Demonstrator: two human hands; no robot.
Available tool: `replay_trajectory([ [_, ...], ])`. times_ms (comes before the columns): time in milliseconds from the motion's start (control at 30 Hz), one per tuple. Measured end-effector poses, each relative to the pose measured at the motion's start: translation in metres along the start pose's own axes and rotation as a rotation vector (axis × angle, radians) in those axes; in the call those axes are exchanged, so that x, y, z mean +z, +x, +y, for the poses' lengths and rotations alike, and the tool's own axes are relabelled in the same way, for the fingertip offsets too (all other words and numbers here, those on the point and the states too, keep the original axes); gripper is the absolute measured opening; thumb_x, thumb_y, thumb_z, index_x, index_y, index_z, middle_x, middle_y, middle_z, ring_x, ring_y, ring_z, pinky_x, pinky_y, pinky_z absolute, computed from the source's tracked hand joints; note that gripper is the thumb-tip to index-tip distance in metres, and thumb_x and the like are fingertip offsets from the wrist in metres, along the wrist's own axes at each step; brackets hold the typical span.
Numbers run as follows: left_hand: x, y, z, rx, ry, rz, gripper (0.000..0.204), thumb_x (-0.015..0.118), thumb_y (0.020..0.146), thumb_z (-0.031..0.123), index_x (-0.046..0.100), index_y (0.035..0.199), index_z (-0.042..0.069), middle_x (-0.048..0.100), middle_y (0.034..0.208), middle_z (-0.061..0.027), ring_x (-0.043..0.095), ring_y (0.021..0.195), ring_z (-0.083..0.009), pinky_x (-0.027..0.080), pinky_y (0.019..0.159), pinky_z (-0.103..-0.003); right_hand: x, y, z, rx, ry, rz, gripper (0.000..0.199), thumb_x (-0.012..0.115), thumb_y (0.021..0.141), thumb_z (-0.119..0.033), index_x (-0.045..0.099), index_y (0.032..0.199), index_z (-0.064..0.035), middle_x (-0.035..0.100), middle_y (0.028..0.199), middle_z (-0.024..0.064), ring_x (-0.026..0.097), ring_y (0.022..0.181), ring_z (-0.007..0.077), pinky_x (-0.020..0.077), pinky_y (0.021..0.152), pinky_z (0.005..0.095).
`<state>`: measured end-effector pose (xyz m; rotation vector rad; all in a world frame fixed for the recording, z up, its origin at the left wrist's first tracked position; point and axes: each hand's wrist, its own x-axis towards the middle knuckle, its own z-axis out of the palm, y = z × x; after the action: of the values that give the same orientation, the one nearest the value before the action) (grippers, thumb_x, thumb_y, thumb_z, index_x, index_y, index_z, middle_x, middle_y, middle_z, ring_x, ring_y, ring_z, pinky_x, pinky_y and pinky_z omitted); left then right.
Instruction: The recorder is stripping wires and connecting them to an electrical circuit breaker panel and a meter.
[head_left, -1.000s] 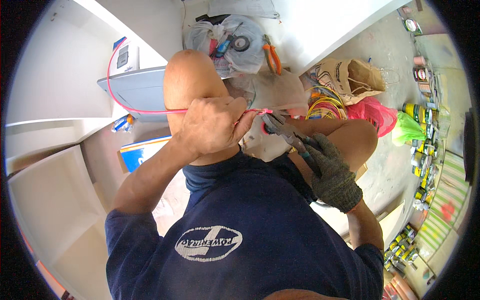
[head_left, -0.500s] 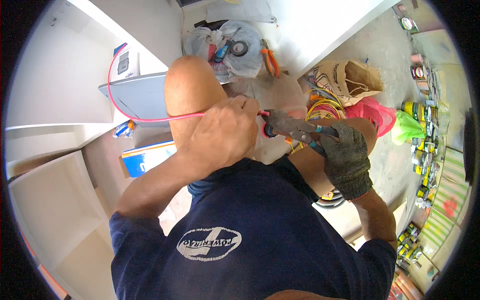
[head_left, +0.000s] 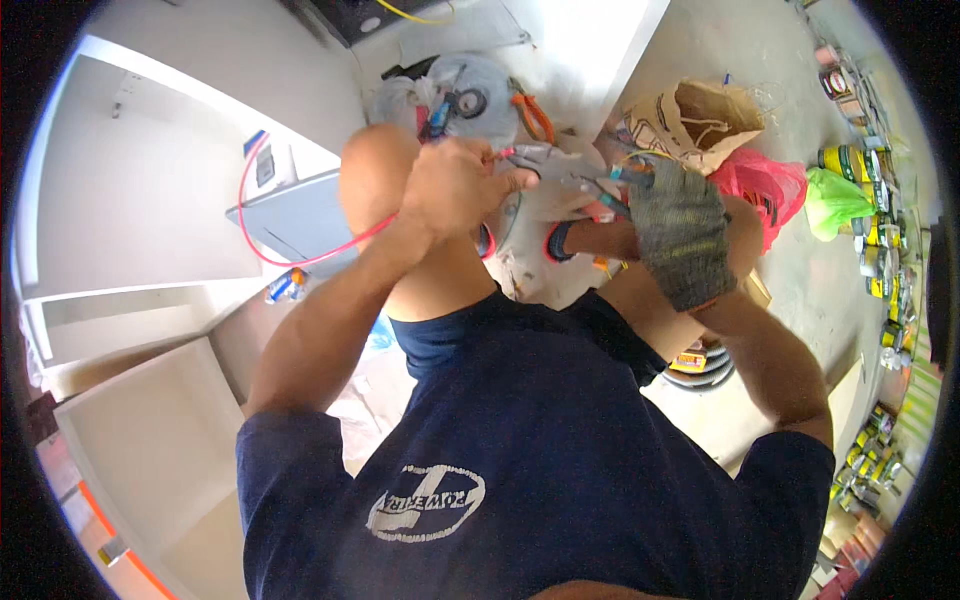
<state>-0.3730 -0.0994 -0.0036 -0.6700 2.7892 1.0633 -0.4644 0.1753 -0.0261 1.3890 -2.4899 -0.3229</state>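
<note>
My bare left hand is closed on the end of a thin red wire, just above my raised left knee. The wire loops away to the left toward a grey metal box on the floor. My right hand wears a grey knit glove and grips the handles of a grey plier-like tool. The tool's jaws point left and meet the wire end beside my left fingers. Whether the jaws bite the wire is hidden by my fingers.
A clear plastic bag with tools and orange-handled pliers lies beyond my knees. A brown paper bag, a pink bag and a green bag sit at right, with cans along the edge. White boards stand at left.
Both hands have risen farther from my body with the wire and the tool. The tool's jaws stay at the wire end by my left fingers.
</note>
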Motion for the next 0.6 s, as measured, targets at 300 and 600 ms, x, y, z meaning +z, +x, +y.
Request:
replay_trajectory([
  [300, 0.004, -0.007, 0.007, 0.085, 0.100, 0.011, 0.059, 0.080, 0.073, 0.057, 0.064, 0.071, 0.001, 0.065, 0.064, -0.0143, 0.064, 0.060, -0.0272, 0.052, 0.063, -0.040, -0.001, -0.013, -0.032, 0.218, 0.337, -0.065, 0.022, 0.063, 0.079, -0.014, 0.068, 0.099, -0.0076, 0.061, 0.094, 0.0146, 0.062, 0.087, 0.0341, 0.0510, 0.072, 0.0458],
  [600, -0.015, 0.000, 0.037, 0.007, 0.032, 0.163, 0.060, 0.087, 0.070, 0.050, 0.055, 0.062, 0.000, 0.051, 0.052, -0.0077, 0.043, 0.050, -0.0154, 0.041, 0.050, -0.035, 0.000, 0.003, -0.068, 0.200, 1.240, -0.142, 0.025, 0.059, 0.076, -0.004, 0.067, 0.100, -0.0044, 0.067, 0.090, 0.0180, 0.064, 0.093, 0.0358, 0.0514, 0.080, 0.0440],
])
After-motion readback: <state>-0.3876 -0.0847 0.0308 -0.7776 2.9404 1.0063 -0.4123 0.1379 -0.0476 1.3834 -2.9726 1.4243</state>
